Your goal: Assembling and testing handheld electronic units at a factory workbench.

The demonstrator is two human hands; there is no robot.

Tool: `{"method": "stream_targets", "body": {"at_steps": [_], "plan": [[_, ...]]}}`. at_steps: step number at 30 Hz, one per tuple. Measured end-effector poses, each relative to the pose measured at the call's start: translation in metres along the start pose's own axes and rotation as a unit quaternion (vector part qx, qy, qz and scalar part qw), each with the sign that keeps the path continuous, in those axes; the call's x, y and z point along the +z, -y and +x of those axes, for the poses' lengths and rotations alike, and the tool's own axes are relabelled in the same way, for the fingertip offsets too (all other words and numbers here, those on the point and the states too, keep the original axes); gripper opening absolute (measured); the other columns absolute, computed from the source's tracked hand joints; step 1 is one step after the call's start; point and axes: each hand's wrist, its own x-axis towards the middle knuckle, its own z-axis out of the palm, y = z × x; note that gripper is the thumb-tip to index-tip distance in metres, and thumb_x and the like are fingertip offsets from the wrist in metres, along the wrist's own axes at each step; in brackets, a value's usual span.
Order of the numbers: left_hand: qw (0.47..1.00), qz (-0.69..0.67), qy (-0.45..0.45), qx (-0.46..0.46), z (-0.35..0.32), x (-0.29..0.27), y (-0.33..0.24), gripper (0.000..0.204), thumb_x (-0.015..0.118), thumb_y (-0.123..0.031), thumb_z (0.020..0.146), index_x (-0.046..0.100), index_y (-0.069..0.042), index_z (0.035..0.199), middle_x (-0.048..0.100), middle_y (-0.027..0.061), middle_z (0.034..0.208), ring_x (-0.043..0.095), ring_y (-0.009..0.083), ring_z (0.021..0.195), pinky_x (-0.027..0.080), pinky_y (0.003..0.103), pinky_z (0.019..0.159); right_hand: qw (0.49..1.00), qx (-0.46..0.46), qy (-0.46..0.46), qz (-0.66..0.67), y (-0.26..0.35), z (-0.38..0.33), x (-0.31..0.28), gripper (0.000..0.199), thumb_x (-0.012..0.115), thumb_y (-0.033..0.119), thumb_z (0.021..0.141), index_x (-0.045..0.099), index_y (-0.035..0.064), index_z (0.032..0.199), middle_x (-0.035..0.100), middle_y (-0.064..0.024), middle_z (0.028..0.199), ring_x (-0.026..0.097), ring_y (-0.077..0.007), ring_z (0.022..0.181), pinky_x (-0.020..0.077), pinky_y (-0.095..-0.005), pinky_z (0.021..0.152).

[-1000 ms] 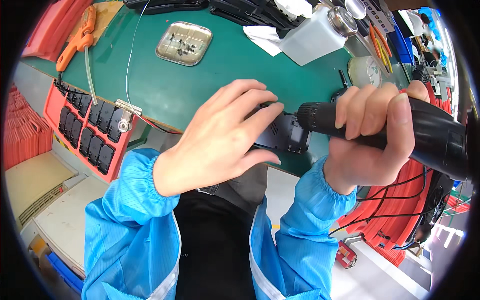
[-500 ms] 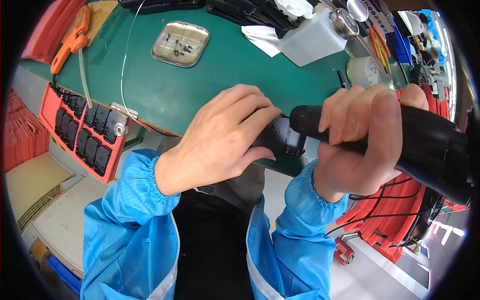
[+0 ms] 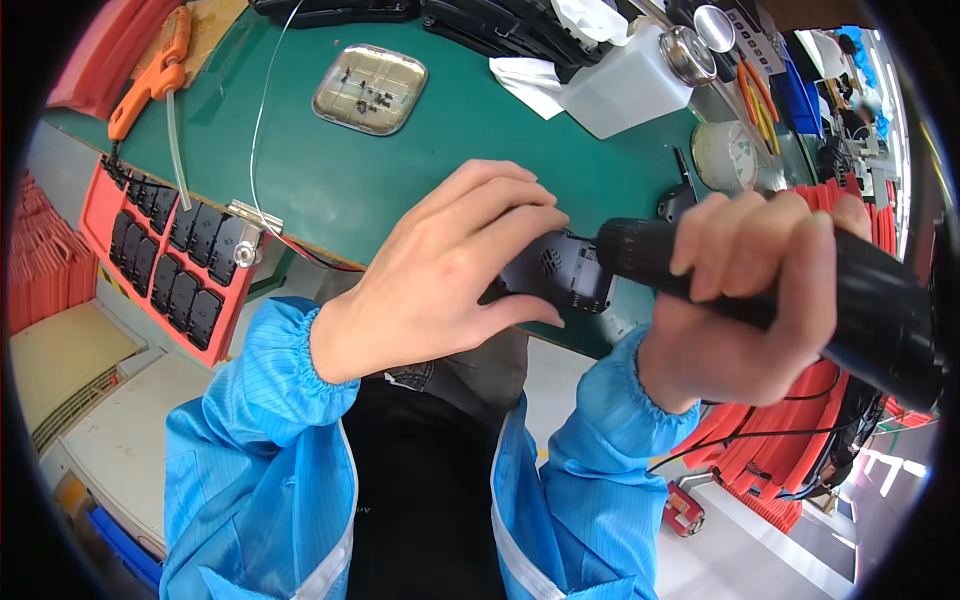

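Observation:
My left hand rests at the table's front edge, its fingers and thumb curved round a black plastic device housing. Part of the housing, with a cluster of small holes and a grey panel, shows between thumb and fingertips; the rest is under the hand. In my right hand is a thick black electric screwdriver, held slanting with its narrow end toward the housing. Whether its tip touches the housing cannot be made out. Beyond that hand lies a small black device with a thin antenna.
A metal tray of small dark screws lies farther back. An orange glue gun and a red rack of black parts are left. A white bottle, tape roll and red stacked trays stand right.
My right hand and the screwdriver have shifted slightly right and away from the housing, so more of it shows. My left fingers have loosened a little. The small antenna device has come more into sight.

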Motion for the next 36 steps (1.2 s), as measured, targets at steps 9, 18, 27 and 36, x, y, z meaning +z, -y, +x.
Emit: {"method": "stream_targets", "body": {"at_steps": [9,18,27,36], "plan": [[0.995,-0.06,-0.075,-0.008,0.005,0.003,0.001,0.031,0.09,0.0,0.067,0.073,-0.002,0.093,0.074,0.0093,0.111,0.066,0.0342,0.113,0.055,0.044,0.093,0.99,-0.026,0.057,0.124,0.021,0.0,-0.013,0.036,0.052,0.022,0.104,0.052,-0.0038,0.128,0.044,0.0008,0.068,0.039,-0.0083,0.051,0.0377,-0.0283,0.05],[0.987,0.111,-0.112,0.019,0.005,-0.028,0.015,0.025,0.087,0.001,0.071,0.074,-0.003,0.093,0.074,0.0082,0.107,0.067,0.0325,0.11,0.055,0.042,0.091,0.988,-0.047,0.077,0.128,0.02,-0.003,-0.011,0.036,0.054,0.023,0.102,0.05,-0.0039,0.125,0.045,0.0004,0.068,0.04,-0.0081,0.05,0.037,-0.0275,0.049],[0.948,0.271,-0.161,-0.027,0.01,-0.063,0.038,0.034,0.088,-0.006,0.072,0.074,-0.003,0.103,0.073,0.0095,0.111,0.066,0.035,0.111,0.055,0.043,0.093,0.987,-0.005,0.139,0.084,0.021,-0.017,-0.028,0.044,0.054,0.02,0.101,0.042,-0.0016,0.137,0.046,-0.0014,0.068,0.042,-0.011,0.05,0.0396,-0.0295,0.049],[0.998,0.016,0.05,0.021,0.0,-0.006,-0.001,0.072,0.094,-0.014,0.061,0.068,-0.003,0.127,0.064,0.0123,0.129,0.06,0.0362,0.122,0.053,0.045,0.099,0.987,0.027,0.153,0.052,0.019,-0.026,-0.024,0.039,0.055,0.017,0.099,0.038,0.0047,0.132,0.047,-0.0026,0.068,0.045,-0.0132,0.049,0.0437,-0.0304,0.051]]}}
